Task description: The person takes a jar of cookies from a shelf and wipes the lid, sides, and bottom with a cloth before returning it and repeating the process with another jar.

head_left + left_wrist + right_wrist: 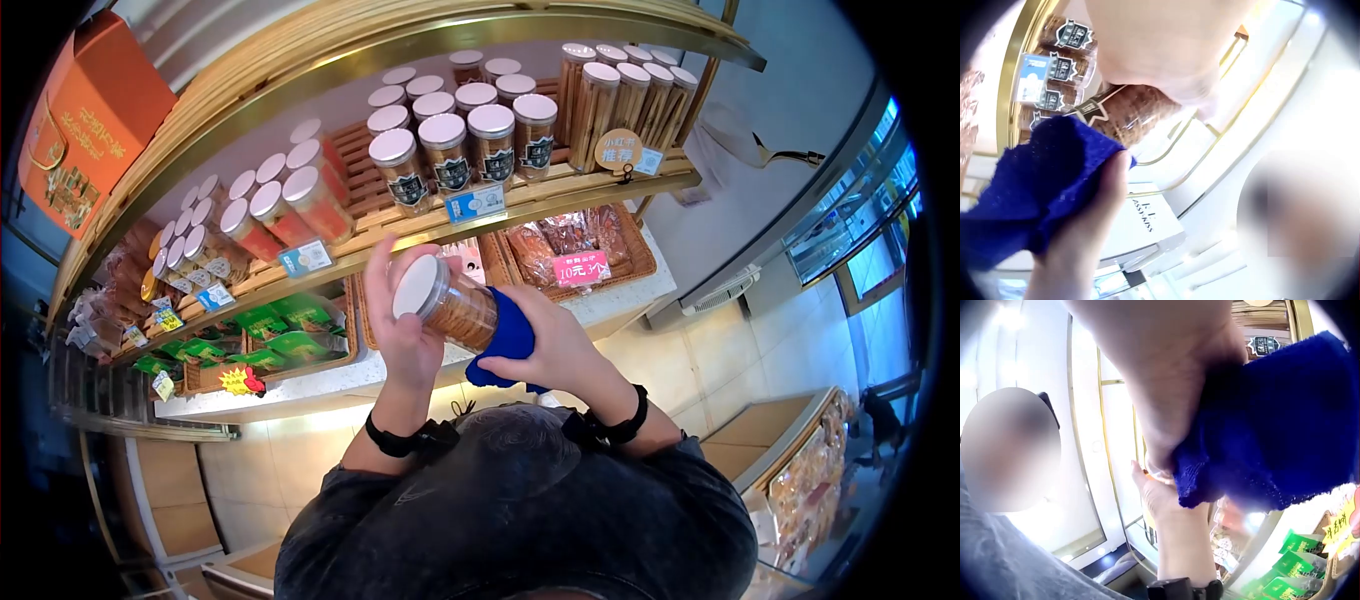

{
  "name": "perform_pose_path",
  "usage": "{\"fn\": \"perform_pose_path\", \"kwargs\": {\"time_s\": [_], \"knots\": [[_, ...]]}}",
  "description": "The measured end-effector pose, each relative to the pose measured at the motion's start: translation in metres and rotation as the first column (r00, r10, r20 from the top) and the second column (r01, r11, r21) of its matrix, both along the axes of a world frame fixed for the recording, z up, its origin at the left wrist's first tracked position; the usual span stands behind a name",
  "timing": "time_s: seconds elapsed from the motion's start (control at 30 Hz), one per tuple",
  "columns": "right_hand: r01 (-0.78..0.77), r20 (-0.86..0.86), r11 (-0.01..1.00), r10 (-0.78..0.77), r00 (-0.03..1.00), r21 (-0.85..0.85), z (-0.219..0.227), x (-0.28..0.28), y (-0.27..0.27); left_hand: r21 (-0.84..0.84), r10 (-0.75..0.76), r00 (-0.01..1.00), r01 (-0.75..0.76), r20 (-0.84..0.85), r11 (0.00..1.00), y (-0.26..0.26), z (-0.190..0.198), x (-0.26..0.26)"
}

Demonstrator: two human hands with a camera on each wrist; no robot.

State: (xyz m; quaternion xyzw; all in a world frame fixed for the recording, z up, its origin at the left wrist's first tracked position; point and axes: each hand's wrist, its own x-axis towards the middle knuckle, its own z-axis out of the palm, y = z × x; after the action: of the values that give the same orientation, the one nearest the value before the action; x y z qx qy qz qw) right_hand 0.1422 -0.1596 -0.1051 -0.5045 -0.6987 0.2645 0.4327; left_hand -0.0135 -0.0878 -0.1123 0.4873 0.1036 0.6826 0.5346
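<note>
A clear jar (468,312) with a white lid is tilted in front of the shelf, filled with brown, stacked-looking snacks. My left hand (402,345) holds it near the lid, with the thumb on the near side and the fingers behind. In my right hand (563,345) is a blue cloth (507,335), gripped around the jar's lower end. The left wrist view shows the jar's dark label beside the cloth (1063,172), with the right thumb pressing on the fabric. Folds of cloth (1279,425) hide the jar in the right wrist view.
Similar white-lidded jars (442,140) stand in rows on the wooden shelf (350,150), behind price tags (475,203). Below, baskets (640,262) hold packaged food and green packets (300,345) on a pale counter. An orange gift box (85,130) sits at upper left.
</note>
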Motion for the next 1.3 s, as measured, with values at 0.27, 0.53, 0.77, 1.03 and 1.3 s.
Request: {"fn": "perform_pose_path", "kwargs": {"time_s": [0.27,0.53,0.77,1.03,1.3], "knots": [[0.164,0.148,0.939,-0.216,0.965,0.302,0.013,-0.007,0.003,-0.109,-0.113,0.966,0.089,-0.234,0.99,-0.017,-0.009,0.011],[-0.769,-0.862,0.425,-0.057,0.504,-0.478,-0.039,0.012,0.024,0.063,-0.103,0.991,0.109,-0.088,0.992,-0.008,-0.011,0.002],[-0.821,-0.886,0.522,0.238,0.399,-0.23,-0.056,0.032,0.011,0.017,-0.264,0.932,0.277,-0.247,0.961,0.006,0.007,-0.017],[-0.172,-0.153,0.979,0.154,0.976,-0.106,-0.016,0.044,-0.001,0.103,0.131,0.732,-0.083,-0.668,0.991,0.001,0.009,-0.002],[-0.29,-0.977,0.934,-0.183,0.109,-0.207,-0.061,0.056,-0.002,0.632,0.533,0.531,0.007,-0.659,0.775,-0.005,0.031,0.032]]}}
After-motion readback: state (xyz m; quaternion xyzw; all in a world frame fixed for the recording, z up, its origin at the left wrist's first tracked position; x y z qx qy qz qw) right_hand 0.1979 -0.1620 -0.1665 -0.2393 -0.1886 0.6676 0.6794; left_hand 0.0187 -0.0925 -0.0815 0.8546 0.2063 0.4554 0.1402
